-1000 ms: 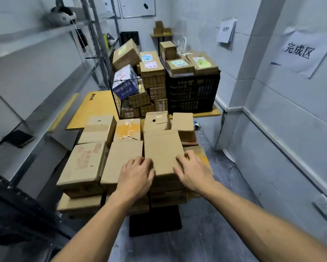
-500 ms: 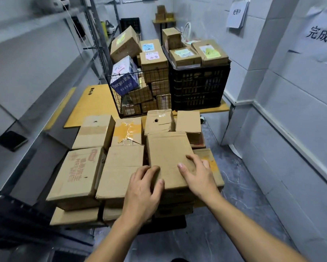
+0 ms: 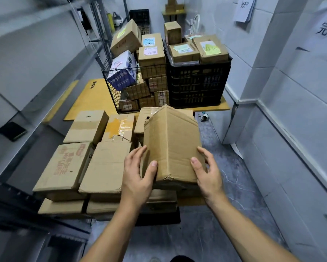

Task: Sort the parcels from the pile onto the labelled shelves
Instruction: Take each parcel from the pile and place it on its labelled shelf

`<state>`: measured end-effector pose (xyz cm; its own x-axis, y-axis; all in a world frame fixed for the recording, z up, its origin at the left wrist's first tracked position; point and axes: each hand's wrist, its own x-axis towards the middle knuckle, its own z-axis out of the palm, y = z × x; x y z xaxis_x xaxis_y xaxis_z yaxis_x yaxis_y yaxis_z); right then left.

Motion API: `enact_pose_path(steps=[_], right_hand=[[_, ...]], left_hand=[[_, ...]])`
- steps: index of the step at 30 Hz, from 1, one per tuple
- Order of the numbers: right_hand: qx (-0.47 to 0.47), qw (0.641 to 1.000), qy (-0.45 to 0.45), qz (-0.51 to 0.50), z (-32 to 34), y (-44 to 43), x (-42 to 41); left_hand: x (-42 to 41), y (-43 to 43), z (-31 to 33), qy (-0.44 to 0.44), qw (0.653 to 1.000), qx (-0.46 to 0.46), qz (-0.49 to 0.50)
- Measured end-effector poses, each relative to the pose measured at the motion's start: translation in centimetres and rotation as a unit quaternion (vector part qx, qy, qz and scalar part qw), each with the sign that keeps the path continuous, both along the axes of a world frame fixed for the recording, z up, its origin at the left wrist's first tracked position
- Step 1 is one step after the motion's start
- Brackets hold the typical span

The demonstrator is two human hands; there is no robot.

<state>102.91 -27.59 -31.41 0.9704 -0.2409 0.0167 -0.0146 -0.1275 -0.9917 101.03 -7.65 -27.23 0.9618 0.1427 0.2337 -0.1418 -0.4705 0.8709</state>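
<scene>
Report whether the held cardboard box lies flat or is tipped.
Tipped. The cardboard box has one long edge uppermost; left hand and right hand grip its near end.

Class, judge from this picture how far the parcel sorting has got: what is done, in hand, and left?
Done: nothing evident; no parcel shows on the grey metal shelves at the left. In hand: the left hand and right hand grip one plain brown cardboard box, tilted above the stacked pile of brown cardboard parcels. Left: that whole pile awaits sorting.
</scene>
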Motion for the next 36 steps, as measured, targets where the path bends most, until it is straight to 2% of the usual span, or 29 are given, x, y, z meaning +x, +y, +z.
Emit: enact_pose_path(steps=[3,6,10,13,17,22,24,26,29,32,36], right_hand=[[0.015,1.000,-0.009,0.013,0.1,-0.6,-0.2],[-0.017,0.999,-0.011,0.045,0.4,-1.0,-0.5],[-0.122,0.989,-0.020,0.086,1.5,-1.5,-0.5],[-0.169,0.979,-0.016,0.112,2.5,-2.2,-0.5],[-0.078,0.979,0.001,0.191,3.7,-2.0,-1.3],[-0.066,0.985,-0.012,0.156,3.5,-1.6,-2.3],[-0.038,0.990,-0.024,0.134,3.8,-2.0,-2.6],[-0.004,0.992,-0.018,0.126,3.7,-2.4,-2.5],[0.116,0.986,0.020,0.120,3.5,-3.0,-2.2],[0.211,0.970,0.026,0.114,3.6,-3.2,-2.5],[0.242,0.960,0.024,0.136,3.6,-3.4,-3.1]], left_hand=[[-0.2,-0.5,-0.8,0.049,0.996,-0.069,-0.018],[-0.8,-1.0,-1.0,0.071,0.986,-0.149,-0.036],[-1.6,-1.4,-1.2,0.039,0.987,-0.153,0.002],[-2.5,-2.1,-1.3,0.005,0.993,-0.118,0.032],[-3.5,-3.5,-0.7,-0.025,0.997,-0.047,0.062],[-4.3,-4.5,0.7,-0.060,0.997,0.032,0.033],[-4.6,-4.4,0.9,-0.056,0.998,-0.020,-0.001],[-4.9,-4.2,1.0,-0.052,0.992,-0.113,-0.017],[-4.9,-4.1,1.2,-0.038,0.968,-0.249,0.007],[-4.6,-3.5,0.2,0.010,0.965,-0.258,0.057],[-5.2,-3.0,-0.5,0.047,0.968,-0.237,0.061]])
